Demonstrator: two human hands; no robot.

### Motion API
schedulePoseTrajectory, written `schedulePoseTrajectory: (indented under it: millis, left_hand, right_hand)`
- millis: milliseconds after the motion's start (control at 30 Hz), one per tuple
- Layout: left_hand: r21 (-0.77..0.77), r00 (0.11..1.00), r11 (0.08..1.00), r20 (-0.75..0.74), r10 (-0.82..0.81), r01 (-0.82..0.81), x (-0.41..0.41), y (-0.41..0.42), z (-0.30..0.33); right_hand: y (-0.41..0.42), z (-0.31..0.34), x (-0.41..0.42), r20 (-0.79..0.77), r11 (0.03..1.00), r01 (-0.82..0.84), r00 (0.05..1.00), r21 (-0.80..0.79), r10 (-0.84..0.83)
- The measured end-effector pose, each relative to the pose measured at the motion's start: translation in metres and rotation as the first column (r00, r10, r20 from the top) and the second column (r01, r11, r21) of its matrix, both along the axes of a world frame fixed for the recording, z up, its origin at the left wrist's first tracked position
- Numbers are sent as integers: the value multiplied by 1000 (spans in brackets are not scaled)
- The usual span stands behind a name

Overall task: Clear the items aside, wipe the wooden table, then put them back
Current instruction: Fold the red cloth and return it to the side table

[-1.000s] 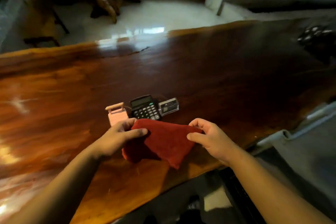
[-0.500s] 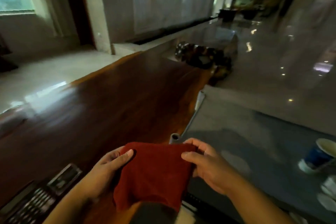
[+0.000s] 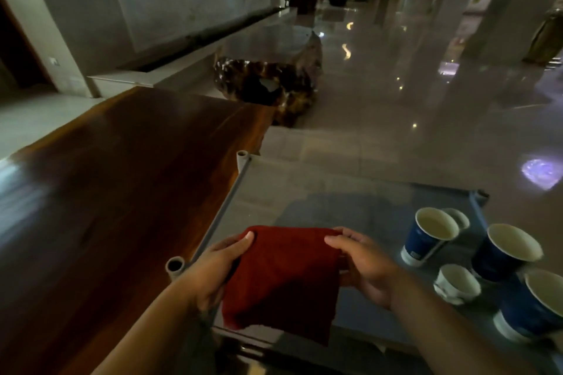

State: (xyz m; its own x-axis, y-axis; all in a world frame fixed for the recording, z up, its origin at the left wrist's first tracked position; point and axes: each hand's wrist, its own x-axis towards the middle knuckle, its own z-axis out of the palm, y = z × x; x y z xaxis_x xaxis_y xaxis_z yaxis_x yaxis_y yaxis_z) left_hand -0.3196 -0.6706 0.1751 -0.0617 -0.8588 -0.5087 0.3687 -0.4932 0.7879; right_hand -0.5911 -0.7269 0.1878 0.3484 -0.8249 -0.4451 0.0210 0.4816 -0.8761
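Here, nearest the camera, both hands hold a red cloth (image 3: pixel 283 280) up by its top edge, over the near edge of a glass-topped cart (image 3: pixel 307 198). The left hand (image 3: pixel 213 268) grips the cloth's left corner, thumb on the front and fingers curled behind. The right hand (image 3: pixel 365 268) pinches the right corner the same way, thumb across the front. The cloth hangs folded below them. To the right, on the glass, stand blue paper cups (image 3: pixel 426 237) and small white cups (image 3: pixel 457 283). To the left lies the wooden table (image 3: pixel 115 179), dark and glossy, bare in the part that shows. Beyond it sits a gnarled wooden stump table (image 3: pixel 268 76) on the shiny floor.
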Motion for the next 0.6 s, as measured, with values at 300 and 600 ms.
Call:
schedulePoseTrajectory:
  millis: [300,600]
  left_hand:
    - [248,970,965,201,-134,82,21,-69,-65]
    - [99,662,994,742,-107,50,43,-64,-73]
  right_hand:
    - [-63,-91,40,-162,984,68,986,164,-41]
    - [-76,-132,87,-477,997,-66,878,-45,37]
